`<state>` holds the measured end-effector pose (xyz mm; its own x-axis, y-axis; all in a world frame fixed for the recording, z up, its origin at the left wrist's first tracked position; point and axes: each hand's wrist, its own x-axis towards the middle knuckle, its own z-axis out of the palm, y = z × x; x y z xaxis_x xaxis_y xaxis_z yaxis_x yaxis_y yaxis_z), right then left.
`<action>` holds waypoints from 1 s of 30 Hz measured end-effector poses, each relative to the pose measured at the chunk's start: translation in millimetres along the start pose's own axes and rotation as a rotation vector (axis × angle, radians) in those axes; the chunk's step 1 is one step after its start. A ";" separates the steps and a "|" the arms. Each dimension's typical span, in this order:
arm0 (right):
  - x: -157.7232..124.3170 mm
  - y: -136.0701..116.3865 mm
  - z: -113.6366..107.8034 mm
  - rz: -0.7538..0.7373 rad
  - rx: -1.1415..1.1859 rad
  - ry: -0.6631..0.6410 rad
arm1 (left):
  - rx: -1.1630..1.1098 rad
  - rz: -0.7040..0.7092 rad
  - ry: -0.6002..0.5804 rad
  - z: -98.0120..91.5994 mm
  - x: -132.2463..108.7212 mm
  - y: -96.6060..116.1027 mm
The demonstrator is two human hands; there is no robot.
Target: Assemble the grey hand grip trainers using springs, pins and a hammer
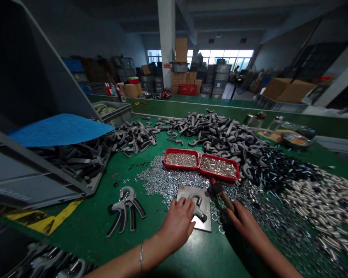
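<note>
Grey plastic crate (31, 193) at my far left, its open side facing right, with a blue sheet (60, 129) over the loose handles spilling out. Just below it, yellow-and-black tape (65, 216) crosses the green table (89, 251). Next comes a cluster of hand grips (128, 199) lying flat, a spring at its upper end. Small shiny washers (159, 179) are scattered beyond, up to the first red tray (181, 168), full of little metal pieces.

My left hand (178, 220) bends over a hooked grey handle (199, 213), holding it between fingers and thumb on the square metal plate (187, 191) in front of me. Behind the plate, the second red tray (220, 177) nearly touches the first; a big heap of grey handles (220, 131) rises behind both.

Just right of the plate is the hammer (226, 200), its head raised toward the trays. My right hand (243, 222) is wrapped around the wooden shaft. Further right lie black pieces (278, 166), then a spread of silver tubes (321, 197).
</note>
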<state>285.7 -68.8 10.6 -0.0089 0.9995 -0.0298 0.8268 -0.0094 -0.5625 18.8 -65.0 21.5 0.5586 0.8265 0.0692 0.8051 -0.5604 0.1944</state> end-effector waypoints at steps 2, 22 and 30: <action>-5.0 2.3 -6.9 0.015 0.071 0.018 | 0.031 -0.021 -0.009 0.0 1.8 2.3; 5.6 34.8 -54.4 0.139 -0.151 -0.007 | -0.789 -0.308 0.047 -7.1 27.6 -33.0; 73.6 -27.7 2.5 -0.015 -0.321 0.052 | -0.718 -0.376 -0.005 9.6 16.0 -61.9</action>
<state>260.7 4.9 21.9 -0.0007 0.9997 0.0237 0.9621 0.0071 -0.2726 -20.1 -17.5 1.1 0.2787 0.9516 -0.1296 0.6157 -0.0734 0.7845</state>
